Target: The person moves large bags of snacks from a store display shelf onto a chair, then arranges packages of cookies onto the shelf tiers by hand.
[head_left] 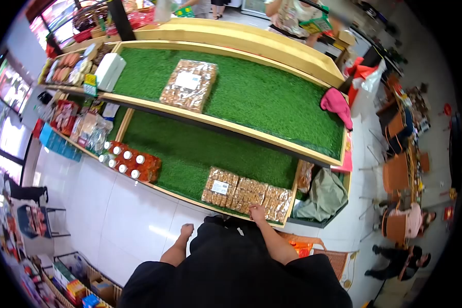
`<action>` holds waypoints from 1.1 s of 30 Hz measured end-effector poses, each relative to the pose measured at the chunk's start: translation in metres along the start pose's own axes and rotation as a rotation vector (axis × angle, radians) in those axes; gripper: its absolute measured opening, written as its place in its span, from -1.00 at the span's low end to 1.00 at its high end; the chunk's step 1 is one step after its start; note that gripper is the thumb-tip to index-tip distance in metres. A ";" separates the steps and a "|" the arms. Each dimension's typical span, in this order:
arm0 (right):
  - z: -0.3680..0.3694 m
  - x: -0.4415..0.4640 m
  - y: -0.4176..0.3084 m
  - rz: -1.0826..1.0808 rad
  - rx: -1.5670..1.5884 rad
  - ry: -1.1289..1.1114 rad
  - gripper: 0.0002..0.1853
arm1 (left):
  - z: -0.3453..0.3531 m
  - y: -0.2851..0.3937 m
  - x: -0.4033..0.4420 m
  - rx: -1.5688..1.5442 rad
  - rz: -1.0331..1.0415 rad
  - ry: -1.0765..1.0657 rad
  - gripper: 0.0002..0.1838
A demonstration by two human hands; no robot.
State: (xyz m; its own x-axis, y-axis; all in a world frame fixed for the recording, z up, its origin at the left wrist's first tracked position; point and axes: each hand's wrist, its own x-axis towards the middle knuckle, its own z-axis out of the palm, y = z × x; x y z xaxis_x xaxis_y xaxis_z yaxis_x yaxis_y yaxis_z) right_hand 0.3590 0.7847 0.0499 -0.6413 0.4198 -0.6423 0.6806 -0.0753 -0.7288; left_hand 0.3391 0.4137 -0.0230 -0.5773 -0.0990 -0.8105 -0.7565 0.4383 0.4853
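Note:
Three clear-wrapped packs of brown, nut-like snack pieces stand in a row at the front right of the lower green shelf [190, 154]. The left pack [213, 197] has a white label; beside it are the middle pack [248, 194] and the right pack [278, 203]. My right hand [257, 212] is at the near edge of the middle pack, its fingers closed against the wrapping. My left hand [188, 229] hangs over the floor in front of the shelf, fingers curled, with nothing visible in it. One larger labelled pack [195, 97] lies on the upper shelf.
White-capped bottles of red contents [133, 161] stand at the lower shelf's left. A pink cloth [336, 105] lies on the upper right corner, a grey-green bag [322, 195] below. An orange woven basket [336, 262] is by my right leg. A person [292, 20] stands behind the display.

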 end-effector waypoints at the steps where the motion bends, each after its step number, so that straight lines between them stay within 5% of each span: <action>1: 0.002 -0.003 -0.003 -0.006 -0.012 -0.022 -0.86 | -0.003 -0.007 -0.017 -0.147 -0.198 -0.049 -0.72; 5: -0.001 -0.014 0.001 0.000 0.042 0.012 -0.89 | -0.003 -0.023 -0.044 -0.071 -0.233 -0.116 -0.76; 7: -0.012 -0.019 0.023 -0.010 0.083 0.082 -0.88 | 0.004 -0.024 -0.041 0.129 -0.054 -0.199 -0.78; 9: -0.032 -0.022 0.040 0.044 0.148 0.068 -0.89 | 0.017 -0.004 -0.041 -0.133 -0.153 -0.139 -0.75; 11: -0.048 -0.014 0.060 0.168 0.395 0.260 -0.89 | 0.025 0.034 -0.063 0.134 -0.033 -0.055 -0.71; 14: -0.083 0.000 0.085 0.318 0.701 0.245 -0.89 | 0.047 0.045 -0.084 0.168 0.074 0.065 -0.68; 17: -0.110 -0.006 0.073 0.355 0.680 0.237 -0.84 | 0.061 0.027 -0.108 0.210 0.210 0.155 -0.67; 19: -0.131 0.027 0.107 0.179 0.805 -0.083 -0.83 | 0.064 0.001 -0.119 0.158 0.213 0.220 -0.63; 22: -0.147 0.010 0.093 0.329 0.754 0.037 -0.83 | 0.046 -0.029 -0.150 -0.018 -0.017 0.142 -0.60; 24: -0.167 -0.010 0.095 0.291 0.811 0.066 -0.81 | 0.048 -0.055 -0.155 0.266 -0.043 0.128 -0.59; 25: -0.174 -0.001 0.123 0.216 0.872 0.013 -0.82 | 0.040 -0.084 -0.127 0.890 0.222 -0.087 -0.62; 28: -0.185 -0.032 0.123 0.314 0.881 0.066 -0.81 | 0.050 -0.086 -0.127 0.606 0.132 0.039 -0.63; 30: -0.187 -0.042 0.159 0.450 0.863 0.151 -0.88 | 0.061 -0.061 -0.143 0.151 -0.031 0.247 -0.61; 33: -0.200 -0.037 0.215 0.404 1.132 0.042 -0.87 | 0.066 -0.032 -0.127 0.311 0.219 0.249 -0.59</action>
State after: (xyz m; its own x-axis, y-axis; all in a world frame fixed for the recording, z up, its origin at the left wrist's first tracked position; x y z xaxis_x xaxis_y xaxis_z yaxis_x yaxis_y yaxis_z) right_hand 0.6001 0.9339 -0.0352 -0.4273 0.2104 -0.8793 0.1189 -0.9510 -0.2853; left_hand 0.4571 0.4709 0.0428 -0.7985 -0.1691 -0.5777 -0.5019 0.7170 0.4838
